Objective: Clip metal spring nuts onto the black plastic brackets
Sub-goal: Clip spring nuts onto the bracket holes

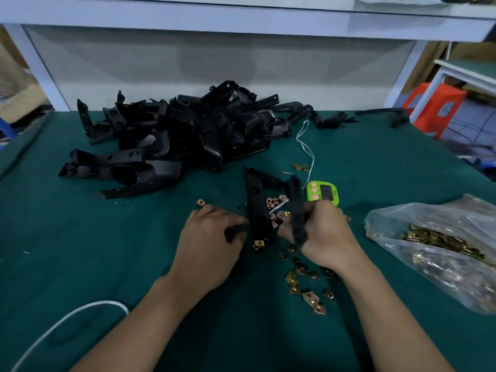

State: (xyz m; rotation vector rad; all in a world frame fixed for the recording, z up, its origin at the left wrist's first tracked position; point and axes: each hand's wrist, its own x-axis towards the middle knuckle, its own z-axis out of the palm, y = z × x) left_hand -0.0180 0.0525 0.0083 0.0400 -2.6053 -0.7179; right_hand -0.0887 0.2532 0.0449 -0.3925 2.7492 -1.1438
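A black plastic bracket (256, 208) lies on the green table (80, 237) between my hands, with a brass spring nut (259, 244) at its near end. My left hand (209, 242) has its fingers curled at the bracket's left side on a small dark part. My right hand (322, 237) grips a second black bracket (296, 208), blurred, standing upright. Several loose spring nuts (306, 285) are scattered below and between my hands.
A big pile of black brackets (171, 135) fills the back of the table. A clear plastic bag of spring nuts (440, 245) lies at the right. A green timer (322, 193) sits behind my right hand. A white cord (53, 328) crosses the near left.
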